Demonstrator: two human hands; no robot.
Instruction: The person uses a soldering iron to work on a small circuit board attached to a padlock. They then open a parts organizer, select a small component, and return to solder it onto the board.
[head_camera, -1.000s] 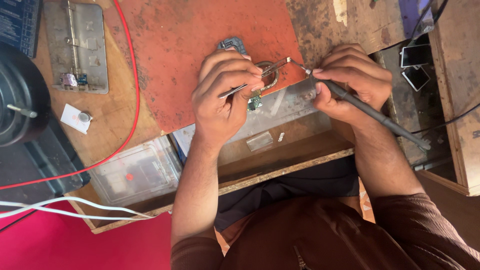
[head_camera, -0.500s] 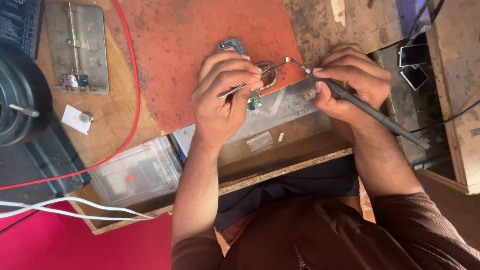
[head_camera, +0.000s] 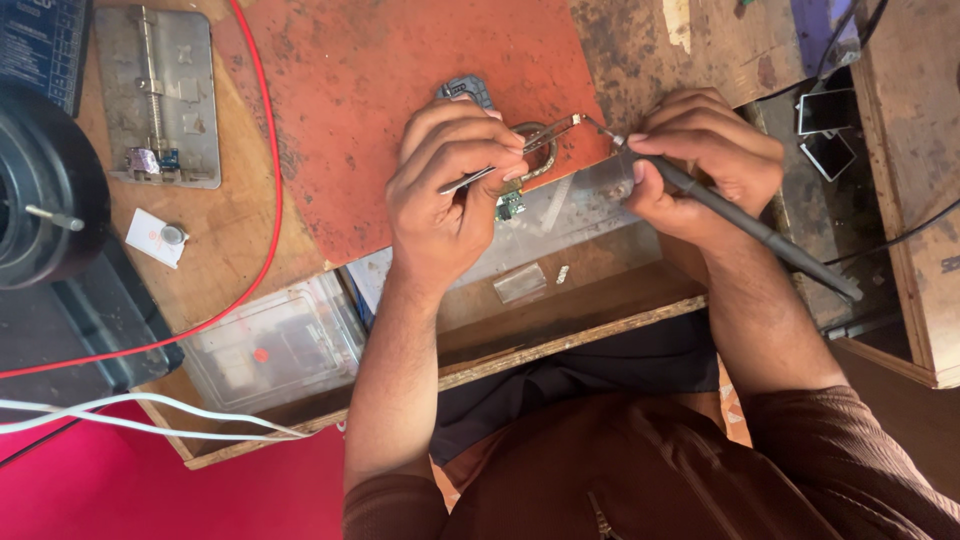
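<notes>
My left hand (head_camera: 450, 180) pinches metal tweezers (head_camera: 520, 155) whose tips reach toward a small metal ring-shaped part (head_camera: 540, 150) on the red mat (head_camera: 380, 80). A small green circuit board (head_camera: 510, 205) peeks out just below my left fingers. My right hand (head_camera: 700, 165) grips a dark pen-like soldering iron (head_camera: 760, 235), its thin tip (head_camera: 600, 128) meeting the tweezers' end near the ring part. A small blue-grey part (head_camera: 466, 90) lies just beyond my left knuckles.
A metal board-holder plate (head_camera: 160, 95) lies at the left, with a red cable (head_camera: 265, 200) curving past it. A clear plastic box (head_camera: 275, 340) sits at the bench's near edge. A black round device (head_camera: 40, 190) and white cables (head_camera: 130, 415) are at far left.
</notes>
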